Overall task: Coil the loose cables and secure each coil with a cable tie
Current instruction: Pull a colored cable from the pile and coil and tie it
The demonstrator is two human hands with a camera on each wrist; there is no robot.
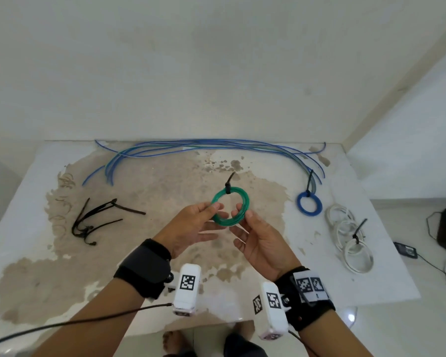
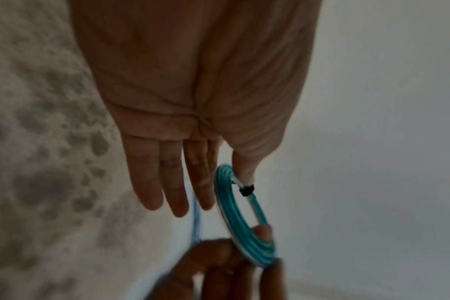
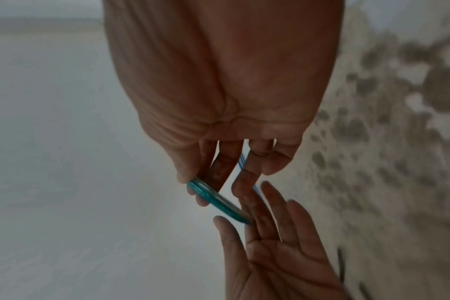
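I had the small green coiled cable ring (image 1: 231,207) held above the middle of the stained white table (image 1: 23,202), left hand (image 1: 191,225) and right hand (image 1: 262,243) each pinching a side, other fingers loose. Its black cable tie (image 1: 228,185) was already cinched, so this coil looked done. Next I judged: set it right by the tied blue coil (image 1: 309,204), then fetch a loose blue cable (image 1: 191,148) from the far edge.

Green coil (image 1: 231,207), black tie (image 1: 228,185) — blue coil (image 1: 309,204), white coils (image 1: 350,237).
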